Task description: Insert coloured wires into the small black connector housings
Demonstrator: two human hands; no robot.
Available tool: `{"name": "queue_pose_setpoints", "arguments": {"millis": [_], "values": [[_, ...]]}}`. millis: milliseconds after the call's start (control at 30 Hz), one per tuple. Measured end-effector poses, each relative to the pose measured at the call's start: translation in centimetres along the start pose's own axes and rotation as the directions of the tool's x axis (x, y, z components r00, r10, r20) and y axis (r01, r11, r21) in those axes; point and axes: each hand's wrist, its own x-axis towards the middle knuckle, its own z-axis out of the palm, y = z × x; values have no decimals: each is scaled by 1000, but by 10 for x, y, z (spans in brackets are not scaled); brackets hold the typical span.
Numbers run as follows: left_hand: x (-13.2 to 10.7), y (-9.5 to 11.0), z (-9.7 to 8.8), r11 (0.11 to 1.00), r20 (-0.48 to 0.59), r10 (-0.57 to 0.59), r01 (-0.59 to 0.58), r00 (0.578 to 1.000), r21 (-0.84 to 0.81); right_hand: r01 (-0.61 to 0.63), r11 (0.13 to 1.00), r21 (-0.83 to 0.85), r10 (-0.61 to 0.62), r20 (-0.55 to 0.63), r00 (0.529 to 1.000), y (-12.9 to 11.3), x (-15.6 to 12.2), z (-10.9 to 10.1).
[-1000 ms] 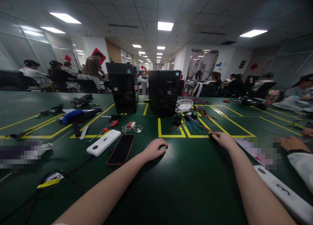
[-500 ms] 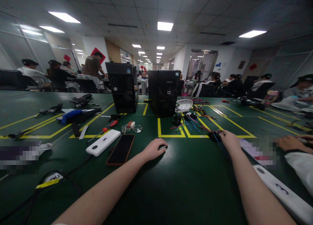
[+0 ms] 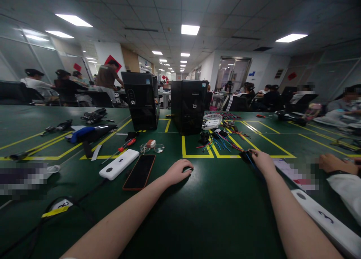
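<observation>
My left hand [image 3: 178, 172] rests on the green table, its fingers curled in toward the thumb. Whatever may lie inside the curl is hidden. Out to the right, my right hand [image 3: 263, 162] pinches at the end of a dark bundle of wires [image 3: 246, 156], low over the tabletop. Several loose wires [image 3: 220, 141] in blue, red and yellow are spread just beyond it. Left of my left hand lie a dark-screened phone [image 3: 140, 172] with an orange-brown edge and a white power bank-like device [image 3: 119, 164] marked 8.
Two black computer towers [image 3: 187, 108] stand ahead, beside a white basket [image 3: 212, 121]. Glasses [image 3: 158, 148], a red-handled screwdriver [image 3: 127, 144] and a blue-and-black item [image 3: 84, 134] lie leftward. At right are a white device [image 3: 324, 217] marked 3 and another person's hand [image 3: 335, 164].
My right hand has shifted slightly left, toward the loose wires. The left hand keeps its place. At the right edge, the other person's hand has moved a little.
</observation>
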Motion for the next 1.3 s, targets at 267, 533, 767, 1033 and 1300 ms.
{"name": "queue_pose_setpoints", "arguments": {"millis": [267,533,767,1033,1300], "values": [[0,-2,1,1000,-7,12,-12,1000,8,0,1000,-3,0,43,999,-1,1,0],[0,-2,2,1000,-13,17,-16,1000,6,-7,1000,-5,7,5,1000,-2,-2,-1],[-1,0,0,1000,1,-1,1,1000,6,11,1000,-28,-9,84,996,-1,3,-3],[0,1,0,1000,3,-9,9,1000,-3,103,993,-55,-89,219,972,-5,10,-9],[0,0,0,1000,-6,4,-4,1000,8,101,994,-43,-84,293,952,-11,5,-13]]}}
